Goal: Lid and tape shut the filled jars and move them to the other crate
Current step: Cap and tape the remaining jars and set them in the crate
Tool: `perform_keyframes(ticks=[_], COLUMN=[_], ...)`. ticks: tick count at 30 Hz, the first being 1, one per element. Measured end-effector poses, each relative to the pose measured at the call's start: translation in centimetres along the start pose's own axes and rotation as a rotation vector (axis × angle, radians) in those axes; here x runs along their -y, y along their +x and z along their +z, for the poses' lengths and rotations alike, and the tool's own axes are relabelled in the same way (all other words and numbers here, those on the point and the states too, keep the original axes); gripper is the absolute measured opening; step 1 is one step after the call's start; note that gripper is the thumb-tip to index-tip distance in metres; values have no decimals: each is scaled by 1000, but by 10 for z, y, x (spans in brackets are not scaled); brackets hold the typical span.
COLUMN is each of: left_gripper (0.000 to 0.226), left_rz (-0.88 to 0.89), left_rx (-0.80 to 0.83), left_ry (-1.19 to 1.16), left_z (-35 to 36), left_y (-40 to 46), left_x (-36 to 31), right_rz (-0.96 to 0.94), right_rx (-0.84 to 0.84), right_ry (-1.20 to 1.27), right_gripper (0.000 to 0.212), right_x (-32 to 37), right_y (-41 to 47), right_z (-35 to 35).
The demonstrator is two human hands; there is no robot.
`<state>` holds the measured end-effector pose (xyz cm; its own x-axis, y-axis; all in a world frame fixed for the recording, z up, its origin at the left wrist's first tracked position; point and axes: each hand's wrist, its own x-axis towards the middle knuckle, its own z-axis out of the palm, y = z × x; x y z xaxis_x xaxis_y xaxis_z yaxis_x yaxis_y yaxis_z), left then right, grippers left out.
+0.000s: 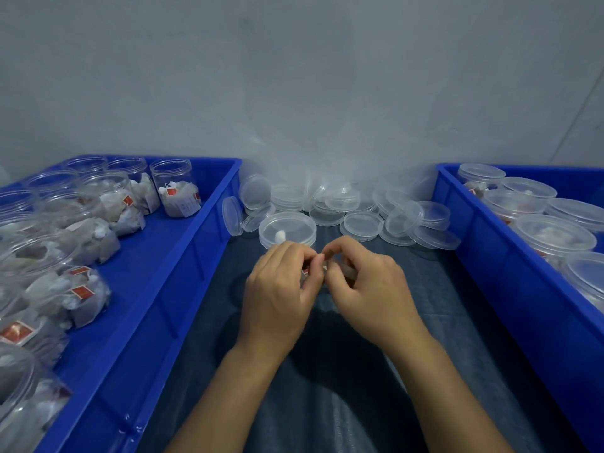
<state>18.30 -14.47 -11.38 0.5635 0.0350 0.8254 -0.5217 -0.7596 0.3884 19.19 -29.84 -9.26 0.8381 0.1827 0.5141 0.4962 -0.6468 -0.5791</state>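
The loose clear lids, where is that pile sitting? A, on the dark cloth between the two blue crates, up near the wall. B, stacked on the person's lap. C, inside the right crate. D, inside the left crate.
A: the loose lids lie heaped on the dark cloth between the left crate and the right crate, close to the wall, beyond both hands.
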Motion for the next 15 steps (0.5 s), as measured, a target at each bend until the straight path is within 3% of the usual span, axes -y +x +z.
perform_keyframes(ticks=[7, 15], left_gripper=[26, 18], left_rz=[-10, -54], left_rx=[24, -6], left_ry=[-17, -39], left_z=[3, 0], left_y=[-3, -2], left_x=[-3, -1], right_rz=[-143, -150], right_rx=[-47, 9], right_ry=[-279, -175], right_gripper=[17, 14], right_x=[-1, -4], right_y=[-2, -1], right_z=[-4, -1])
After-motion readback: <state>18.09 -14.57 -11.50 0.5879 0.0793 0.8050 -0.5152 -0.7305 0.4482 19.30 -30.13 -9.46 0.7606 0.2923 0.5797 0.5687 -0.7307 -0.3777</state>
